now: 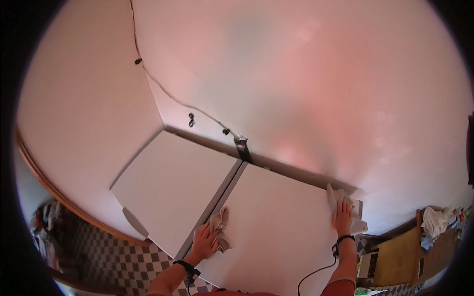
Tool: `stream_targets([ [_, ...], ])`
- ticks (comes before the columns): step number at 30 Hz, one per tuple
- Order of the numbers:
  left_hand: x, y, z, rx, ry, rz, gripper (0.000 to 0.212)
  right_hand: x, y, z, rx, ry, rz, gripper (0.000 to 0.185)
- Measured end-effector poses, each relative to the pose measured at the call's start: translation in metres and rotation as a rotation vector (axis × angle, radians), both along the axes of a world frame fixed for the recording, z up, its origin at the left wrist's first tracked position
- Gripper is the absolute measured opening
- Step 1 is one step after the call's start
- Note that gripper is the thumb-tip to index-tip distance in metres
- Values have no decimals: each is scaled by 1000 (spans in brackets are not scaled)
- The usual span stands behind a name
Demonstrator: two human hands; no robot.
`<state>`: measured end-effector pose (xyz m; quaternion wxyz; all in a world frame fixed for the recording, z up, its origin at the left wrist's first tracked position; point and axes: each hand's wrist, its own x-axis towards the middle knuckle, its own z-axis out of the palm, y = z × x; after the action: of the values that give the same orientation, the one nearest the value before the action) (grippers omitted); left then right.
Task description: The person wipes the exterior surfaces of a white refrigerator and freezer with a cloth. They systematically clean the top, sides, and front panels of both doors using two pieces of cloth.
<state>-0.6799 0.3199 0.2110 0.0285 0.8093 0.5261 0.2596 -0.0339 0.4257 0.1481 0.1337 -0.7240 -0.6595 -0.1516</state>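
Two flat white tops with grey trim lie side by side before me, a left one (170, 185) and a right one (281, 222), with a dark gap between them. My left hand (204, 242) is on a crumpled beige cloth (223, 222) near the grey trim by the gap. The cloth bunches out past my fingertips. At the far right end, my right hand (342, 216) presses a second light cloth (335, 195) onto the right top, close to the wall-side edge. Its fingers lie extended over the fabric.
A cable (174, 98) runs down the pale wall to an outlet with plugs (241, 142) behind the gap. Wooden furniture (396, 255) bearing bags stands at right. Checkered floor tiles (126, 255) and piled items (48, 225) show at left. Corded bands circle both wrists.
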Motion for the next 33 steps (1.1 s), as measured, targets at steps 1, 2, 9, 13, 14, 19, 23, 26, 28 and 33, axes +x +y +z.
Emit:
stream_targets([
  [1,-1,1,0,-18,15,5,49,-9,21,1,-11,24,2,64],
  [2,-1,1,0,-36,29,7,49,-20,43,-1,-24,47,1,63],
  [9,3,2,11,-84,-9,22,48,-138,159,15,-144,211,237,57],
  [13,-2,-1,5,-95,-6,31,48,-236,195,8,-100,185,376,57],
  [14,-3,2,0,-90,0,18,48,-255,201,5,-87,167,392,57],
  [19,0,4,8,-91,5,14,48,-347,191,7,-124,151,585,55],
  [23,-3,2,-1,-88,17,27,48,-401,139,12,-85,157,859,56],
  [26,-5,0,-8,-74,23,30,46,-424,88,18,-119,137,1029,57],
  [28,-8,-2,-11,-50,44,34,44,-428,51,25,-174,111,1111,56],
  [33,-7,0,-16,-1,32,49,40,-398,-33,46,-294,63,1128,56],
])
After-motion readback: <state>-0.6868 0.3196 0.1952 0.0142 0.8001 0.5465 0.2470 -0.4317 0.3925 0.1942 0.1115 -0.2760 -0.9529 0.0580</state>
